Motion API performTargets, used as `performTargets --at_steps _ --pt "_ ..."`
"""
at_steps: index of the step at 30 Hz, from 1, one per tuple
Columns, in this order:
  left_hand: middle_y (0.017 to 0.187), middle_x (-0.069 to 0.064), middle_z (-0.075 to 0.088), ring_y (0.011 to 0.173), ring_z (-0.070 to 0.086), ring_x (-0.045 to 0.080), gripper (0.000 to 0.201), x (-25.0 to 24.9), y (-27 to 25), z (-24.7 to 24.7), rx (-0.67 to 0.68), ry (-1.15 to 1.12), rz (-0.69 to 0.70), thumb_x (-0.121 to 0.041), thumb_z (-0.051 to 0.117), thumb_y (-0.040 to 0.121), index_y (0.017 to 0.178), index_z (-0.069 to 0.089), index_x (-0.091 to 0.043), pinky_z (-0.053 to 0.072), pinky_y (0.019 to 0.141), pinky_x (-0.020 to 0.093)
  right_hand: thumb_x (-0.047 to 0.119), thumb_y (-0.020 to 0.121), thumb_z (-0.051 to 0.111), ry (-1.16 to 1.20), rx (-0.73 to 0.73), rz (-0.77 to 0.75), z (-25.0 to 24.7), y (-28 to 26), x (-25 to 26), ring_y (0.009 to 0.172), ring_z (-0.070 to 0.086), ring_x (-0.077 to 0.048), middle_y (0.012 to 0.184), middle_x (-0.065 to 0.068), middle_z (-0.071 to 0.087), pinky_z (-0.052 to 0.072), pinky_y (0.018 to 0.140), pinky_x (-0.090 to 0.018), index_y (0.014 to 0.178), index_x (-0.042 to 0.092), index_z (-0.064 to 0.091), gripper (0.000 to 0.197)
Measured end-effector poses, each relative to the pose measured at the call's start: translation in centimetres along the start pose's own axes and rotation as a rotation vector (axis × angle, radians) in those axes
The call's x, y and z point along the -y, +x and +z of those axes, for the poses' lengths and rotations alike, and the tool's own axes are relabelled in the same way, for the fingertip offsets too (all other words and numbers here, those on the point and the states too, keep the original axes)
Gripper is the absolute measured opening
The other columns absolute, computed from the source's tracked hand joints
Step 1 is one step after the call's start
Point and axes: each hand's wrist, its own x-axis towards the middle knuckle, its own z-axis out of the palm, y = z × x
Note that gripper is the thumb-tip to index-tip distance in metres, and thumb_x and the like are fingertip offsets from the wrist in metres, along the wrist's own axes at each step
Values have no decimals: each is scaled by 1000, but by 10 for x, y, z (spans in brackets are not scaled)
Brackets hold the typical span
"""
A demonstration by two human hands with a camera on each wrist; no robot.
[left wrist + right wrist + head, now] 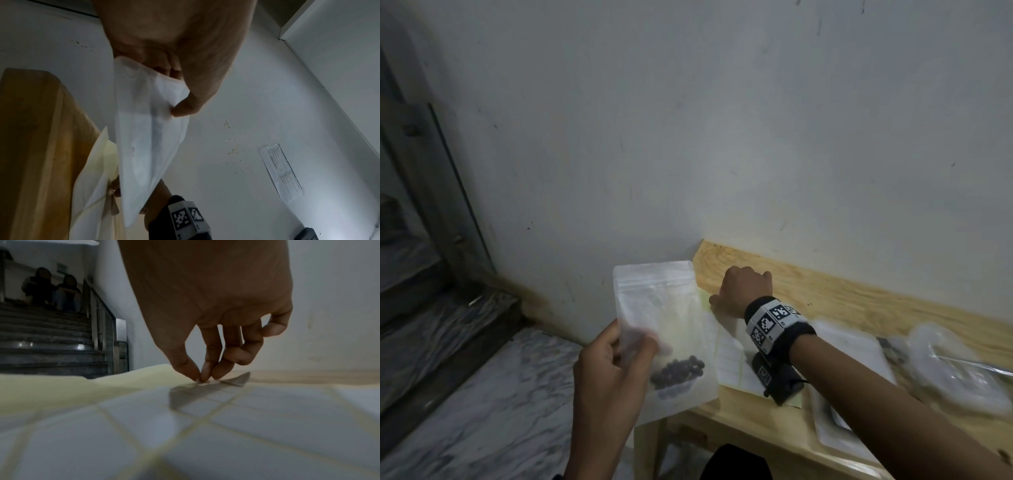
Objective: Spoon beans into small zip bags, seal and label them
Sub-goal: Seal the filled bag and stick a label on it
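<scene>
Holding up the small frosted plastic zip bag in your left hand, you keep it in the air beside the left end of the pale wooden tabletop. Your thumb and fingers pinch the bag at its lower side edge, and the dark round beans lie together in the bottom corner of the bag. The zip strip is at the top; I cannot tell if it is fully pressed closed.

Your right hand is on the sheet of white rectangular labels with yellowish backing paper, which lies flat on the tabletop just beside the bag. The thumb and first two fingers are narrow and pinch the lifted corner of one white label. The other fingers are curled.

Further right on the tabletop lies some clear crumpled plastic, blurred.
</scene>
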Motion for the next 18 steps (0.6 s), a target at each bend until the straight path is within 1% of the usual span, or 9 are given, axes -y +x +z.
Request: performTargets --at_steps 3,5,7,9,10,12,13,15,18 --pt "85 -11 77 84 71 7 15 -1 0 1 12 -19 -16 -15 73 82 76 75 -29 51 68 28 47 84 64 87 -22 2 -13 -8 1 85 63 -21 88 3 70 39 105 -45 93 20 69 29" --pt "85 -10 77 82 71 8 19 -4 -1 2 22 -45 -33 -14 73 82 75 74 -32 53 67 29 41 79 68 206 -83 -27 -31 -21 -1 83 65 -20 82 7 70 47 97 -42 82 22 71 19" --pt "86 -9 77 82 72 8 16 -11 -4 4 46 -75 -45 -13 72 83 80 73 -29 53 66 28 38 74 71 316 -207 -83 -53 -44 -7 78 65 -16 76 11 69 53 82 -35 76 24 71 13" --pt "86 -9 77 80 72 9 17 -20 -7 8 86 -105 -48 -11 71 85 79 75 -27 56 67 32 39 75 73 371 -384 -188 -75 -75 -16 69 61 -7 72 16 65 49 68 -28 73 28 70 12" --pt "87 -9 77 80 73 11 16 -25 -10 11 113 -113 -50 -11 70 85 80 77 -25 59 69 36 40 77 74 384 -484 -257 -84 -93 -21 62 56 -4 68 20 60 45 65 -26 73 30 70 11" --pt "91 -10 77 80 73 14 12 -36 -17 17 180 -116 -62 -16 71 85 84 80 -24 62 72 46 38 79 76 405 -627 -389 -99 -131 -31 54 52 -1 63 26 48 42 69 -27 72 31 71 10" --pt "92 -9 77 80 73 16 12 -42 -22 21 214 -122 -64 -20 71 85 87 80 -28 62 72 48 37 80 76 393 -660 -441 -103 -148 -36 55 52 0 64 26 49 42 74 -29 73 32 71 10" --pt "91 -5 77 78 73 18 14 -54 -33 29 281 -127 -42 -26 69 85 87 79 -36 62 70 47 37 82 74 320 -701 -503 -105 -175 -44 61 54 0 70 21 59 39 82 -35 76 33 71 8" --pt "86 1 78 76 71 23 14 -70 -52 43 353 -142 7 -25 67 88 91 79 -31 57 65 42 36 86 70 170 -774 -524 -102 -199 -59 68 57 -7 79 17 67 37 88 -38 78 33 71 8"
